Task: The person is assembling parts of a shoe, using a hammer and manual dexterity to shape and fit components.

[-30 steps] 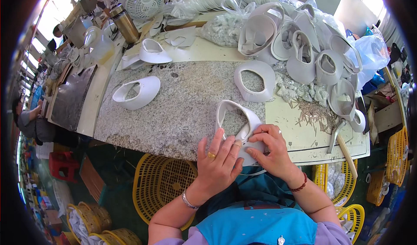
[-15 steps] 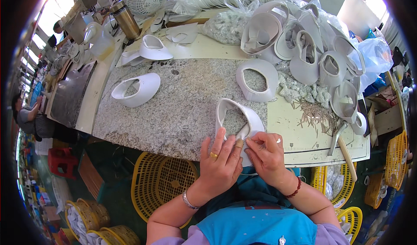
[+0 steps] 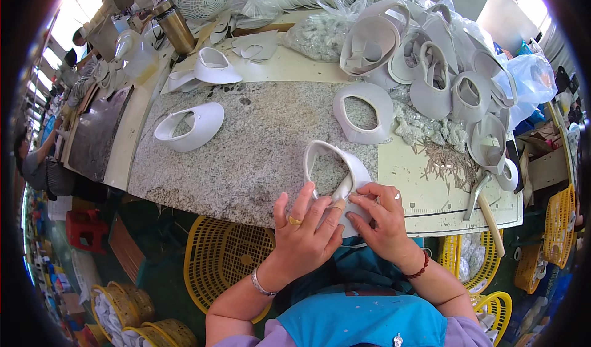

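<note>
A white piece like a shoe upper (image 3: 354, 162) stands at the table's front edge, its oval opening facing up. My left hand (image 3: 308, 227) has its fingers spread along the near left of the rim, and one fingertip, with a tan covering, presses on the folded edge. The thumb side lies against the lower end of the piece. My right hand (image 3: 378, 214) pinches the near right edge between thumb and forefinger, close beside the left fingertips. A second upper (image 3: 378, 104) lies just beyond it, and another upper (image 3: 206, 125) is off to the left.
A speckled stone slab (image 3: 258, 144) covers the middle of the table. A heap of uppers (image 3: 431, 91), thin strips (image 3: 446, 162) and a hammer (image 3: 490, 221) are at the right. A steel flask (image 3: 175, 30) stands far left. Yellow baskets (image 3: 203, 279) sit below.
The upper has shifted slightly left and my left hand has moved a little with it. My right hand keeps its pinch at the near edge, the forefinger a bit straighter.
</note>
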`<state>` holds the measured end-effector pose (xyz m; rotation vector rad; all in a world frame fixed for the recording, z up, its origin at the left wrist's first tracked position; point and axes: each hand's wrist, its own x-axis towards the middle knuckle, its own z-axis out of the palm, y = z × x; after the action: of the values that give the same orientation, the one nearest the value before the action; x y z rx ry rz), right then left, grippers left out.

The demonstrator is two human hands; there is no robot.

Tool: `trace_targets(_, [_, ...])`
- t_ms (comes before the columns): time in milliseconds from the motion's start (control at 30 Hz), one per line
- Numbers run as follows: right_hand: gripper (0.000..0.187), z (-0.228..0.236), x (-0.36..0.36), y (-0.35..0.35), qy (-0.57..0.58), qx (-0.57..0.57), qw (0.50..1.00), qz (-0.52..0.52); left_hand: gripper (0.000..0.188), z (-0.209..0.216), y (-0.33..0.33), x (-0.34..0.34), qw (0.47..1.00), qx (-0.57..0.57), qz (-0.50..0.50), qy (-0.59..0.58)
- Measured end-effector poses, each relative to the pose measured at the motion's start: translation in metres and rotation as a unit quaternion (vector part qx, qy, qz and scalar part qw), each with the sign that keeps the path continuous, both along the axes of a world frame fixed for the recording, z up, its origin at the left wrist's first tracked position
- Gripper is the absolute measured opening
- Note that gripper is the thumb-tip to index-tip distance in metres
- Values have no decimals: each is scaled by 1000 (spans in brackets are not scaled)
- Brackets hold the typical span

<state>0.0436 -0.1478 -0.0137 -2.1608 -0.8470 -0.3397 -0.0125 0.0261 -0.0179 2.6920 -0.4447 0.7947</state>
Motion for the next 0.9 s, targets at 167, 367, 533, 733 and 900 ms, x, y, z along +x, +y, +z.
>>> trace_targets(167, [39,-5,1,0,1,20,1000,5,22,9,-8,4,1000,-10,13,12])
trace_targets(367, [37,3,0,-1,17,9,1000,22,16,9,-1,14,999,22,-24,-36])
trace_targets(533, [35,11,4,0,9,-16,1000,23,14,13,8,19,999,-30,-42,0])
trace_targets(733, [34,12,2,3,-7,-44,999,24,11,11,9,16,998,-61,-31,4])
trace_targets(900, [34,8,2,5,-46,-56,997,37,10,8,7,17,998,-64,-24,-9])
